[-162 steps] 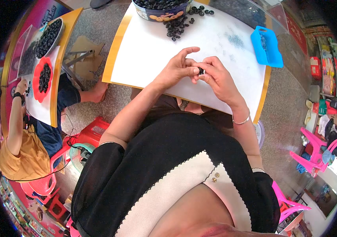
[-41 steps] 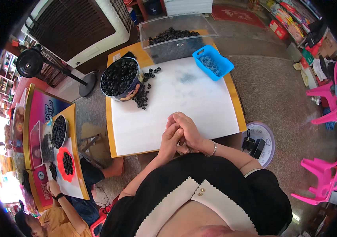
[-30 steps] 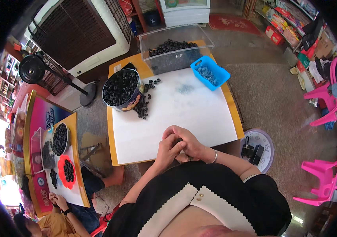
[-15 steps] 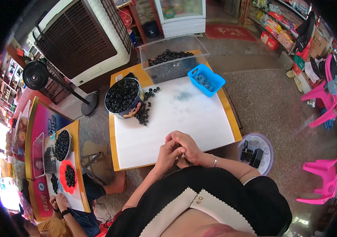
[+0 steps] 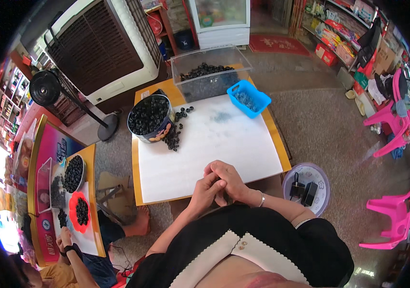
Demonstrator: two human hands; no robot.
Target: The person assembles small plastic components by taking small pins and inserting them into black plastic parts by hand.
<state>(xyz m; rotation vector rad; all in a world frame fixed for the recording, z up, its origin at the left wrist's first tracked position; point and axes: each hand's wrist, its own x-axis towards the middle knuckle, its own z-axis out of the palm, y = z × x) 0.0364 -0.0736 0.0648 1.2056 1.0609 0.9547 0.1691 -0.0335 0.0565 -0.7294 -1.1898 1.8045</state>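
Observation:
At the near edge of the white-covered table (image 5: 205, 165) my left hand (image 5: 207, 191) and my right hand (image 5: 230, 178) are closed together, fingers curled over each other. Anything between them is hidden. Beyond them, at the table's left, stands a round tub (image 5: 153, 135) heaped with small black rings or beads. Several loose black pieces (image 5: 171, 139) have spilled beside it. A clear plastic bin (image 5: 198, 91) at the far edge holds more black pieces. To its right sits a blue basket (image 5: 262, 100) with small clear-blue bits inside.
At left, another person's hands (image 5: 64, 238) work at a second table with a red bowl (image 5: 74, 211) of black pieces. A fan (image 5: 106, 126) and large air cooler (image 5: 99, 53) stand behind. On the floor at right are a basin (image 5: 322, 192) and pink chairs (image 5: 390, 216).
My hands stay clasped in nearly the same place. The view has shifted slightly. At the left table, the other person's hands have moved a little toward the black pieces.

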